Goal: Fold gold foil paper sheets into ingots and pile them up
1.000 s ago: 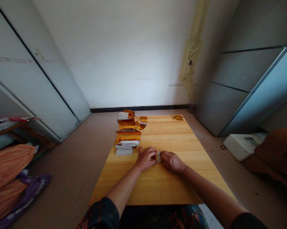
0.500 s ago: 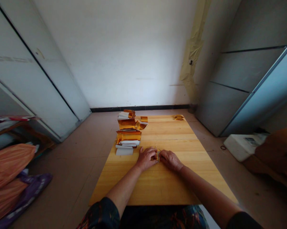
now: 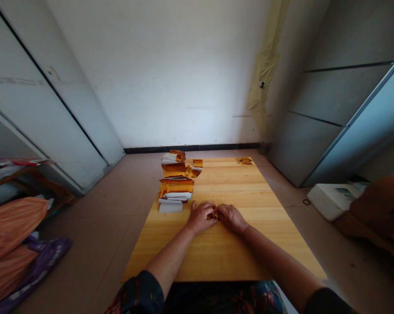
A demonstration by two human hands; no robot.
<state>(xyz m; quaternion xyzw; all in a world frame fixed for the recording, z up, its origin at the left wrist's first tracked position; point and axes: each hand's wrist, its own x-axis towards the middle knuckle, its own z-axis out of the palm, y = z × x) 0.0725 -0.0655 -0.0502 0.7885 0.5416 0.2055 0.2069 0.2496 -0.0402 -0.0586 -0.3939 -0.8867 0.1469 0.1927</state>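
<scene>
A small piece of gold foil paper [image 3: 215, 214] sits between my two hands, just above the wooden table [image 3: 236, 257]. My left hand [image 3: 201, 216] is closed on its left side, fingers curled round it. From the right, my right hand [image 3: 231, 217] pinches the same piece, its fingertips close to those of the left. Most of the foil paper is hidden by the fingers, and its exact shape cannot be made out. Left of my left hand lie stacks of gold and white paper sheets [image 3: 176, 187].
Farther back are another curled paper bundle [image 3: 173, 157] and a small gold square [image 3: 197, 163]. Folded gold pieces [image 3: 245, 161] lie at the far right corner. A white box [image 3: 329, 201] stands on the floor at right; orange and purple bags [image 3: 16, 235] lie at left.
My right hand has shifted slightly left, closer to my left hand. The greyish side of the paper that showed between them is now covered, with gold showing there. My left hand has barely moved.
</scene>
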